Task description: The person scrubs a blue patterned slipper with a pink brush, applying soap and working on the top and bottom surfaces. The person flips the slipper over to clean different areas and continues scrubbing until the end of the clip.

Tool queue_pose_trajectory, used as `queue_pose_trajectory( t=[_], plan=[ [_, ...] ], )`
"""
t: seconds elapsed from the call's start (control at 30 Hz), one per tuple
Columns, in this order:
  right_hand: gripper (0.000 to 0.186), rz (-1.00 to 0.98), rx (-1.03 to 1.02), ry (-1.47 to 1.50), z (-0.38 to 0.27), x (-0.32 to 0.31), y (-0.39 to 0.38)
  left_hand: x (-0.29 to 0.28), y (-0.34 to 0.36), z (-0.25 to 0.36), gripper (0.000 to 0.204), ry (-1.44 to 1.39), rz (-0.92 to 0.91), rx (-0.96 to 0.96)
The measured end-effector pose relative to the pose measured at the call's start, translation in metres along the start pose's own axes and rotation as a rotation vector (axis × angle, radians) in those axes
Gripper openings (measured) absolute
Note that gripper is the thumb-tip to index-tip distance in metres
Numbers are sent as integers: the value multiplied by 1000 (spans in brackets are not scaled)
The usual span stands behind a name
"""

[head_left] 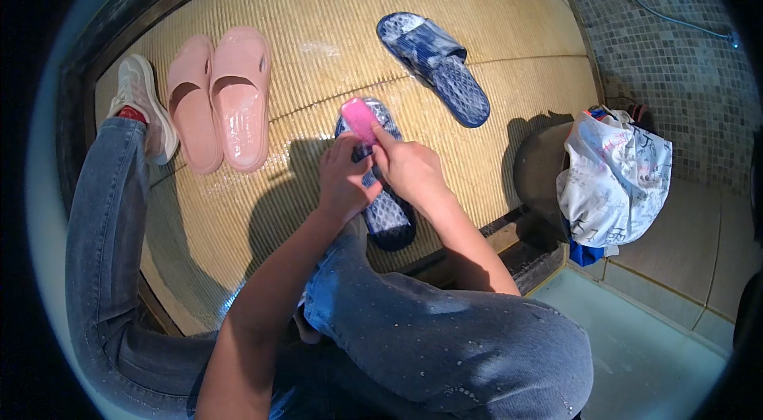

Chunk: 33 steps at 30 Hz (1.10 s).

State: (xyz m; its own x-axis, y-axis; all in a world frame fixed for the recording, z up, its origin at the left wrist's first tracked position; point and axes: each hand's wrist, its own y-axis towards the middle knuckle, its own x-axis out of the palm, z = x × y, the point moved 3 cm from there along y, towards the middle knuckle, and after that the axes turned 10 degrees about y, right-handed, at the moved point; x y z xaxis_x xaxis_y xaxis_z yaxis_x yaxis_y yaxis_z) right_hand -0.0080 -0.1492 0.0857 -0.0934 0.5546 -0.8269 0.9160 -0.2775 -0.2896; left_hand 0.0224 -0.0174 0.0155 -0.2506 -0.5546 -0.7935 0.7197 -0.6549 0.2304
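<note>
A navy-blue slipper (389,217) with a whitish textured sole lies on the ribbed floor before me, its toe end pointing away. My right hand (409,170) is closed on a pink scrubbing brush (360,120), which rests over the front of that slipper. My left hand (343,180) grips the slipper's side near the strap; part of the strap is hidden behind my fingers. Farther off to the right lies the matching blue slipper (437,66), with white suds on its toe and strap.
Two wet pink slippers (240,102) stand side by side at the left, next to my shoe (143,106). A dark rounded bin (544,162) with a white patterned cloth (616,178) over it stands right. Beyond are a mosaic-tiled wall (660,38) and a thin hose (683,21).
</note>
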Motion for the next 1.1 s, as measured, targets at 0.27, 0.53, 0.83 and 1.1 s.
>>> queue_pose_trajectory(
  t=[0.27, 0.53, 0.83, 1.1],
  plan=[
    [41, 61, 49, -60, 13, -7, 11, -11, 6, 11, 48, 41, 69, 75],
    [37, -25, -101, 31, -2, -1, 0, 2, -1, -1, 43, -35, -58, -58],
    [39, 72, 61, -136, 7, -10, 12, -6, 3, 6, 49, 26, 75, 89],
    [36, 22, -58, -16, 12, -15, 14, -2, 2, 5, 43, 5, 10, 18]
  ],
)
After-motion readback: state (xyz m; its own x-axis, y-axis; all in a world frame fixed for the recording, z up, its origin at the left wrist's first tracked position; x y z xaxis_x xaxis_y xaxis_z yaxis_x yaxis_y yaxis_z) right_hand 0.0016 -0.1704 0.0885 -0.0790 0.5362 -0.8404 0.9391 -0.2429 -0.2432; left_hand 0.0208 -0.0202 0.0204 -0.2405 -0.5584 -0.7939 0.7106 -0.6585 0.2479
